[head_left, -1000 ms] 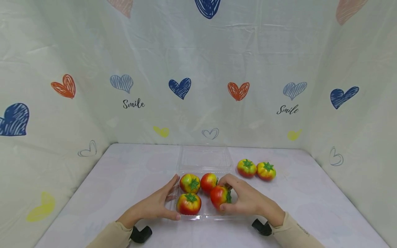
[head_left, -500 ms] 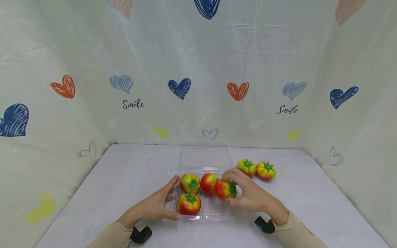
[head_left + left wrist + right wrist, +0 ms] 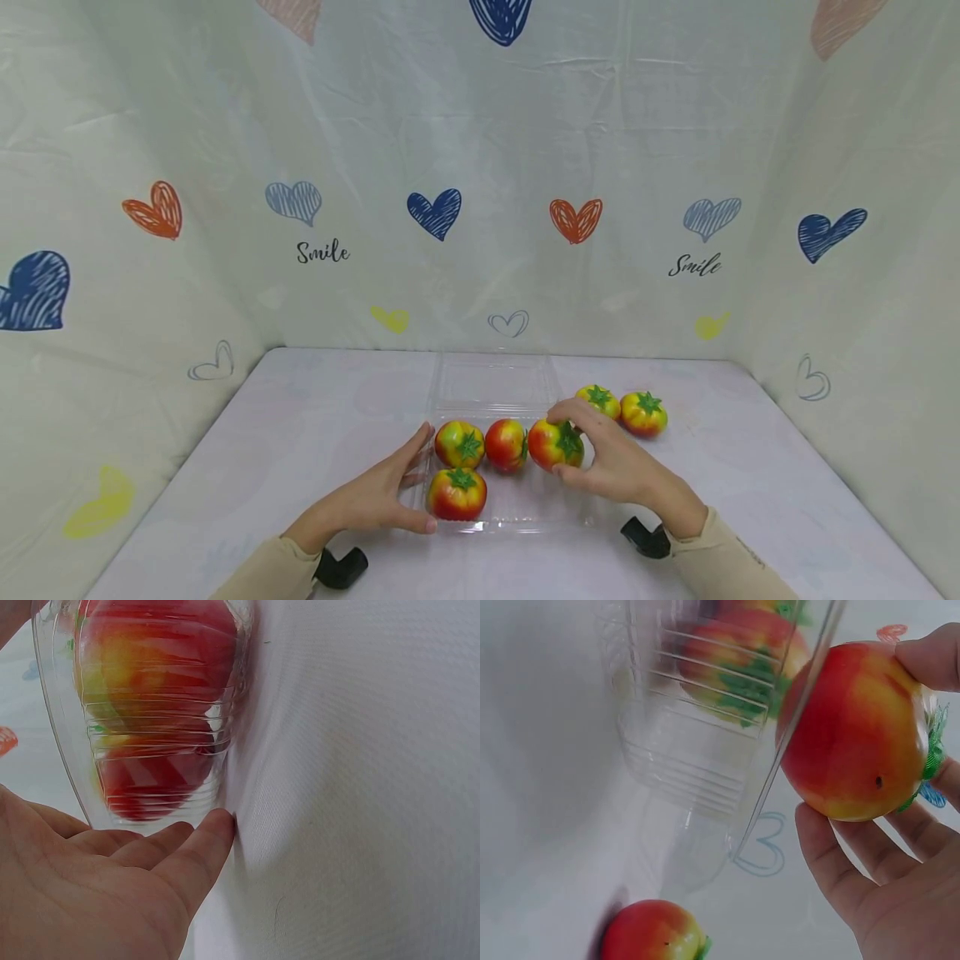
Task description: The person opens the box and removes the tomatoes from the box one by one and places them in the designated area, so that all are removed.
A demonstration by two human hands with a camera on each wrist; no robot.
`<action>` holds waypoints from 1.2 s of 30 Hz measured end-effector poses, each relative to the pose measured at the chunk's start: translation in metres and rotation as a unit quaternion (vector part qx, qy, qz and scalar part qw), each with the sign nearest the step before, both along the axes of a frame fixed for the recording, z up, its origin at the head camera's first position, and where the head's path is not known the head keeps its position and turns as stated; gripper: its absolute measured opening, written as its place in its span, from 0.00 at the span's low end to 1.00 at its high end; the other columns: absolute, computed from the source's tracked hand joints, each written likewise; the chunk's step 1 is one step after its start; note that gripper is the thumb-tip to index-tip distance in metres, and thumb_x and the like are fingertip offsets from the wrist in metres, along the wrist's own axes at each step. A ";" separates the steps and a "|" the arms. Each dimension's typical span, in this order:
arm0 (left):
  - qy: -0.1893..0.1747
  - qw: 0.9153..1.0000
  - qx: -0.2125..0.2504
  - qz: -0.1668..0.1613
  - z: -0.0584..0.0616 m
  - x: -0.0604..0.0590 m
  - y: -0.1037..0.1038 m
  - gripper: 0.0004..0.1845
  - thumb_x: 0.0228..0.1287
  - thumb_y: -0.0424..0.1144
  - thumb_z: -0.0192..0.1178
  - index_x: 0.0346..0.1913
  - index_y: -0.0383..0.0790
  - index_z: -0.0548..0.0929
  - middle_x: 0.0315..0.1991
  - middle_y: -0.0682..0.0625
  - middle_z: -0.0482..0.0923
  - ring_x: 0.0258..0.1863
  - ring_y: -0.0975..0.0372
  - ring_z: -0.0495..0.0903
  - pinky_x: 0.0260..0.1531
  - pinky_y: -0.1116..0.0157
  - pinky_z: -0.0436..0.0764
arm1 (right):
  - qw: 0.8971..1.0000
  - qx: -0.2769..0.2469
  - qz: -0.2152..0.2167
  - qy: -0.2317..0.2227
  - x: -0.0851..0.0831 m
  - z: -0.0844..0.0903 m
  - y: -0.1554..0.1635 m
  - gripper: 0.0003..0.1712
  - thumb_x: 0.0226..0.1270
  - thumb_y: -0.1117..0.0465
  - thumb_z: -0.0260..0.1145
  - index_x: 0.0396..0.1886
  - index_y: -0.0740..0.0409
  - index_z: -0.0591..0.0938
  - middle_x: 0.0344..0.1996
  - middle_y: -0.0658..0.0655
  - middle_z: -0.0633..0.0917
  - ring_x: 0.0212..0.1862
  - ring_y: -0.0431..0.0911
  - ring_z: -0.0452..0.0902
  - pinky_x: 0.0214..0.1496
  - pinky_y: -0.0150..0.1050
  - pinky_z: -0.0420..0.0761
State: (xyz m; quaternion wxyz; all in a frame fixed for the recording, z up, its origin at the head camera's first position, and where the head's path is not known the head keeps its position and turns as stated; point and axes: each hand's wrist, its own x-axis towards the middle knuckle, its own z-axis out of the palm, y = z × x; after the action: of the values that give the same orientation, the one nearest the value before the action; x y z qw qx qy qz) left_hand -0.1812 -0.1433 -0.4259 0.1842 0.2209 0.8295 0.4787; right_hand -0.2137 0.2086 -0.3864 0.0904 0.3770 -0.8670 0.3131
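My right hand [image 3: 618, 462] grips a red-yellow tomato [image 3: 551, 444] with a green calyx, over the back right part of a clear plastic clamshell box [image 3: 525, 528]. In the right wrist view that tomato [image 3: 855, 735] sits between thumb and fingers, level with the box rim. Inside the box are a back left tomato [image 3: 457, 442], a front left tomato [image 3: 457, 496] and a back middle tomato [image 3: 505, 446]. My left hand [image 3: 375, 496] lies with spread, fairly straight fingers along the box's left side. Its fingertips [image 3: 219, 821] are right by the box's lower wall in the left wrist view.
The box's clear lid [image 3: 495, 382] lies folded back behind it. Beyond my right hand, a partly covered tomato [image 3: 600, 400] and another tomato [image 3: 643, 415] rest on the white table [image 3: 322, 408]. A heart-printed curtain [image 3: 480, 150] hangs behind and along both sides.
My right hand has carried the tomato back and to the right, from the front middle of the box to its back right part. The left hand has stayed still.
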 end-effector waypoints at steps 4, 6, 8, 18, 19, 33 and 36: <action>-0.001 1.000 -0.001 0.000 0.000 0.000 0.000 0.64 0.49 0.47 0.74 0.76 0.41 0.35 0.76 0.41 0.38 0.68 0.46 0.61 0.62 0.54 0.69 | 1.000 -0.004 -0.004 0.010 -0.001 0.001 0.003 0.32 0.49 0.59 0.74 0.54 0.44 0.72 0.52 0.39 0.74 0.51 0.38 0.71 0.53 0.39 0.79; -0.001 1.000 -0.002 0.001 0.000 0.000 0.000 0.64 0.49 0.48 0.74 0.76 0.41 0.35 0.76 0.41 0.38 0.68 0.46 0.61 0.62 0.54 0.69 | 1.000 -0.004 -0.007 0.015 -0.002 0.001 0.005 0.32 0.49 0.59 0.74 0.55 0.43 0.72 0.53 0.39 0.74 0.51 0.38 0.71 0.51 0.38 0.79; -0.001 1.000 -0.002 0.002 0.001 0.000 0.000 0.64 0.48 0.48 0.74 0.76 0.42 0.35 0.76 0.41 0.38 0.68 0.46 0.61 0.62 0.54 0.69 | 1.000 -0.002 -0.011 0.021 -0.002 0.002 0.006 0.31 0.49 0.59 0.74 0.54 0.43 0.72 0.52 0.39 0.74 0.49 0.37 0.72 0.50 0.37 0.79; 0.000 1.000 -0.002 0.000 0.001 0.001 0.001 0.64 0.49 0.47 0.74 0.76 0.41 0.35 0.76 0.40 0.38 0.68 0.45 0.62 0.62 0.53 0.69 | 1.000 -0.014 -0.008 0.008 -0.004 0.004 0.014 0.29 0.50 0.59 0.74 0.52 0.40 0.74 0.49 0.38 0.74 0.47 0.37 0.73 0.50 0.36 0.80; 0.001 1.000 -0.002 0.000 0.001 0.001 0.000 0.64 0.49 0.47 0.74 0.76 0.41 0.35 0.76 0.40 0.37 0.68 0.45 0.62 0.62 0.53 0.69 | 1.000 -0.014 -0.012 0.007 -0.003 0.005 0.014 0.29 0.50 0.59 0.74 0.52 0.40 0.74 0.50 0.38 0.74 0.47 0.37 0.73 0.50 0.36 0.80; -0.002 1.000 0.005 0.000 0.002 0.001 0.001 0.65 0.48 0.46 0.74 0.76 0.40 0.35 0.76 0.40 0.37 0.69 0.45 0.60 0.62 0.53 0.69 | 0.997 -0.007 -0.070 0.018 -0.007 0.012 0.027 0.29 0.50 0.56 0.76 0.52 0.40 0.75 0.50 0.38 0.75 0.44 0.37 0.71 0.43 0.32 0.79; -0.001 1.000 0.014 -0.005 0.001 0.001 0.000 0.65 0.48 0.45 0.75 0.76 0.39 0.35 0.76 0.41 0.36 0.70 0.46 0.58 0.62 0.55 0.68 | 0.996 -0.008 -0.086 0.009 -0.008 0.011 0.031 0.30 0.51 0.56 0.76 0.53 0.39 0.74 0.51 0.39 0.75 0.45 0.38 0.70 0.44 0.34 0.80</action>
State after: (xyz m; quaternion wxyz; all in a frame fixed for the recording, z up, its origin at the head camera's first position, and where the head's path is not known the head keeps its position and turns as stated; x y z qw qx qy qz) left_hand -0.1800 -0.1438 -0.4250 0.1838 0.2270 0.8217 0.4893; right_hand -0.2213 0.2392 -0.3753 0.1272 0.3033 -0.8929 0.3075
